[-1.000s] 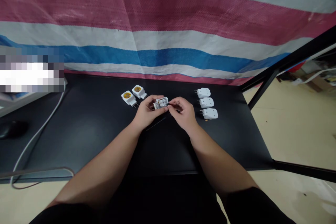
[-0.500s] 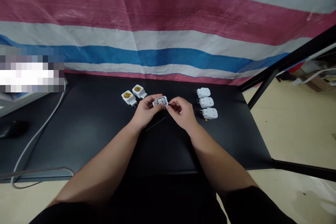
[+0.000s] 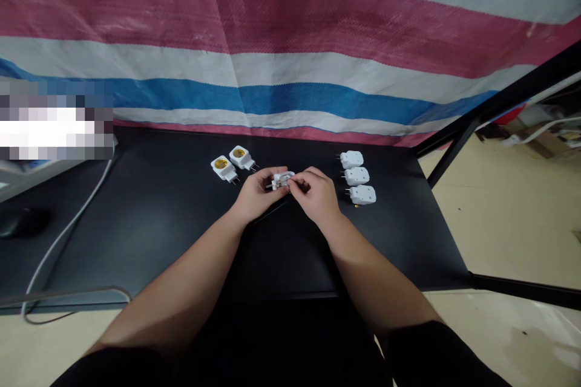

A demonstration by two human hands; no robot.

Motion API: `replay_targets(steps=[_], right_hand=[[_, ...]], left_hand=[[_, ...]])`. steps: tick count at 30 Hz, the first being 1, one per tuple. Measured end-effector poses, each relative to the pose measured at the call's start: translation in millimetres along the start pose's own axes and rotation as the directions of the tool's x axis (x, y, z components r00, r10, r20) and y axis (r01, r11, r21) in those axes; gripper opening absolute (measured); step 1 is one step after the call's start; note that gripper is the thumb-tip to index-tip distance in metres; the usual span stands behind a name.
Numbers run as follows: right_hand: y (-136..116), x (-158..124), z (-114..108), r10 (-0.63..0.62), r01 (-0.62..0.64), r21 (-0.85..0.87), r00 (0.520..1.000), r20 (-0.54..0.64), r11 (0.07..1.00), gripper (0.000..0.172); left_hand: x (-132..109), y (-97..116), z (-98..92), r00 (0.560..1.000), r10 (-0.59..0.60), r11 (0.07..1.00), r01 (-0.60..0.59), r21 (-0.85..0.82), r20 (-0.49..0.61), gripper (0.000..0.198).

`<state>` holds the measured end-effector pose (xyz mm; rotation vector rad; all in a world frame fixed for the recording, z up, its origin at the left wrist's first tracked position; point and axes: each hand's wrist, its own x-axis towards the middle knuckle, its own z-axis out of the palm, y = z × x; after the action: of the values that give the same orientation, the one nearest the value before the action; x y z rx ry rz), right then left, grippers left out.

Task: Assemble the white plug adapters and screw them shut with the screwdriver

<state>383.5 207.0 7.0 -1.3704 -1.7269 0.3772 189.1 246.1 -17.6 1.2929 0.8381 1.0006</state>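
The fingers (image 3: 267, 177) of your left hand (image 3: 255, 195) are curled shut around a small white plug adapter (image 3: 282, 179). The fingers (image 3: 300, 181) of your right hand (image 3: 318, 198) pinch its other end, thumb and forefinger closed on it. You hold it just above the black tabletop (image 3: 158, 224), in the middle toward the back. Any marking on it is too small to read.

Just left of your left hand lie two white adapters with yellow centres (image 3: 221, 166) (image 3: 240, 157), side by side. Near your right hand three plain white adapters (image 3: 352, 159) (image 3: 356, 176) (image 3: 363, 195) sit in a column, prongs pointing left.

Farther left, a white cable (image 3: 68, 230) curves across the tabletop. Behind hangs a red, white and blue striped tarpaulin (image 3: 290, 42).
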Motion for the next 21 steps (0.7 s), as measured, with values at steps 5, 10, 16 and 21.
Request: replay_targets(steps=[5,10,16,21], right_hand=[[2.3,3.3,-11.1,-0.010,0.010,-0.022,1.000,0.005,1.000,0.011],[13.6,7.2,-23.7,0.064,-0.054,-0.143,0.996,0.066,0.988,0.009],[9.5,8.5,-14.6,0.118,-0.022,-0.369,0.964,0.237,0.929,0.010],[11.7,9.4,-18.1,0.123,-0.029,-0.359,0.962,0.243,0.933,0.004]], left_hand=[[0.7,3.1,1.5,0.995,-0.088,0.993,0.085,-0.078,-0.045,0.062],[0.1,9.1,3.8,0.973,-0.192,0.961,0.160,-0.227,-0.127,0.065],[0.3,12.6,4.5,0.967,-0.212,0.947,0.167,-0.274,-0.143,0.060],[0.4,12.2,4.4,0.967,-0.213,0.942,0.165,-0.293,-0.141,0.057]])
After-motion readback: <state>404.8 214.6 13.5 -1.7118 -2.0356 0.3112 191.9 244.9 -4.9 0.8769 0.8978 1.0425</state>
